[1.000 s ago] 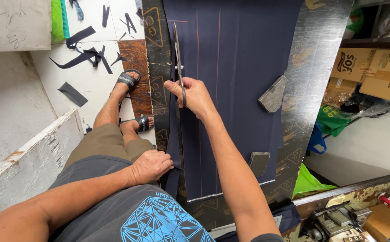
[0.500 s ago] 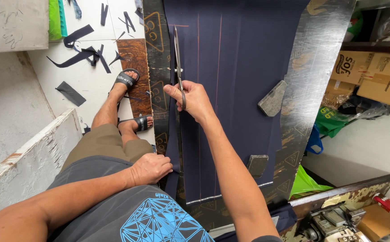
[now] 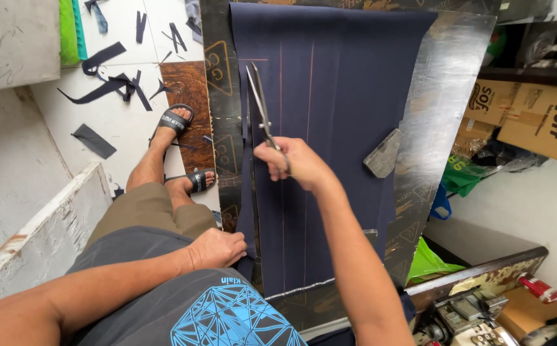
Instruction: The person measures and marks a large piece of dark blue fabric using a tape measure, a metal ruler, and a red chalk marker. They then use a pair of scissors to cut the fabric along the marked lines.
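A long piece of dark navy cloth with thin chalk lines lies flat on a black table. My right hand grips a pair of long scissors whose blades point away from me along the cloth's left edge. A narrow cut strip hangs off that edge. My left hand rests on the near left edge of the cloth and holds it down by my waist.
A grey stone-like weight sits on the cloth's right side. Dark cloth scraps litter the white tiled floor by my sandalled feet. Cardboard boxes stand at the right, a sewing machine at lower right.
The scissors and my right hand have moved forward along the cloth's left edge, lengthening the cut. My left hand stays at the near edge.
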